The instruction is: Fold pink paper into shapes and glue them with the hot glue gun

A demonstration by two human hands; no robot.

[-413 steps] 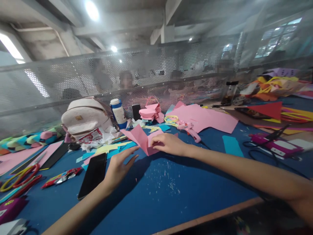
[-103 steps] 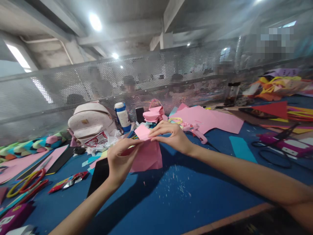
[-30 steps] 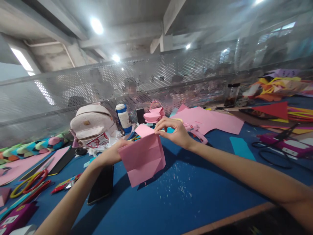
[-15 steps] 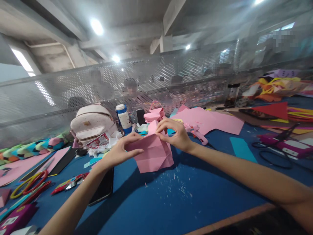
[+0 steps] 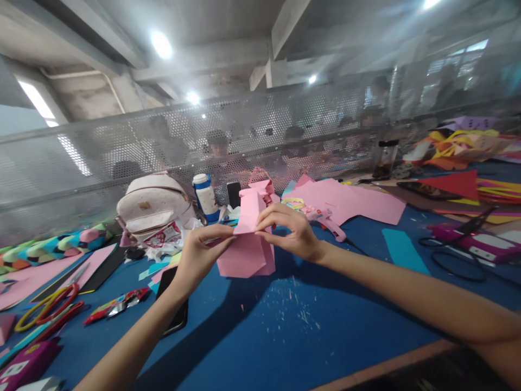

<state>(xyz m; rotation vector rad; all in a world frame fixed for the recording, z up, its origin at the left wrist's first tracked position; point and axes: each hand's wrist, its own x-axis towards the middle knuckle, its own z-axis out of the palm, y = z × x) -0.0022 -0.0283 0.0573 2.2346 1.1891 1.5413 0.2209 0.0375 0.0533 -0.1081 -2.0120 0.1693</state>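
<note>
A folded pink paper box [image 5: 246, 259] stands on the blue table in front of me, with a flap rising at its back. My left hand [image 5: 203, 250] pinches the box's top edge at the left, thumb below and fingers above. From the right, my right hand [image 5: 291, 231] pinches the same edge near the middle, fingertips close to the left ones. Behind the box is another folded pink paper piece [image 5: 266, 187], partly hidden. A pink glue gun [image 5: 328, 220] lies just beyond my right hand. Under my left forearm lies a black phone [image 5: 177, 320], partly covered.
Scissors [image 5: 52, 307], a red snack wrapper [image 5: 116, 306] and a purple device [image 5: 28, 364] lie at left. A white backpack [image 5: 157, 206] and a bottle [image 5: 206, 198] stand behind. Pink sheets [image 5: 354, 198], a blue strip [image 5: 402, 250] and a cabled purple device [image 5: 474, 244] are at right. Perforated metal panels [image 5: 244, 125] close off the back.
The box has turned and shifted slightly left, and its back flap now shows taller. My left fingers have closed onto the top edge. My right hand has moved slightly down and left.
</note>
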